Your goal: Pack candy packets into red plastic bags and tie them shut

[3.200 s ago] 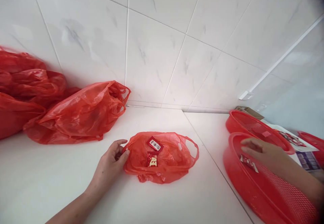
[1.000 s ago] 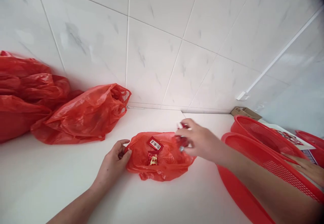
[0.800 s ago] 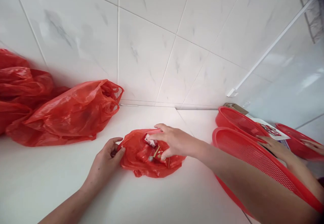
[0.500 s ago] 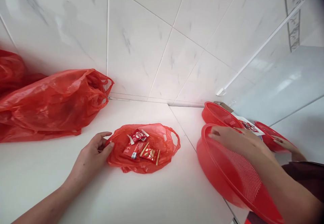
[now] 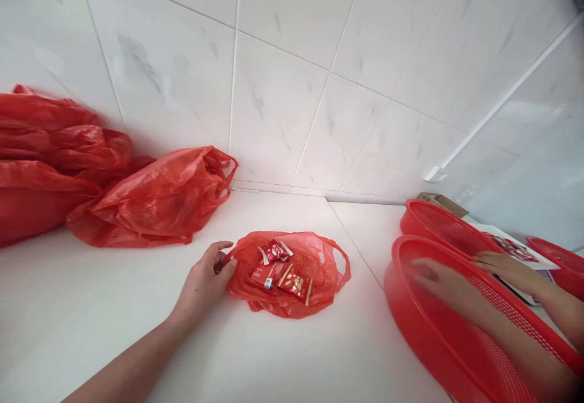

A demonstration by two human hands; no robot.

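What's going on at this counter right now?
The left hand pinches the rim of an open red plastic bag, which lies on the white counter with a few small red wrapped packets inside. The right hand is over the near red plastic basket; it is blurred, so whether it holds anything can't be told. Another person's hand is by the baskets too. More red plastic bags sit against the tiled wall.
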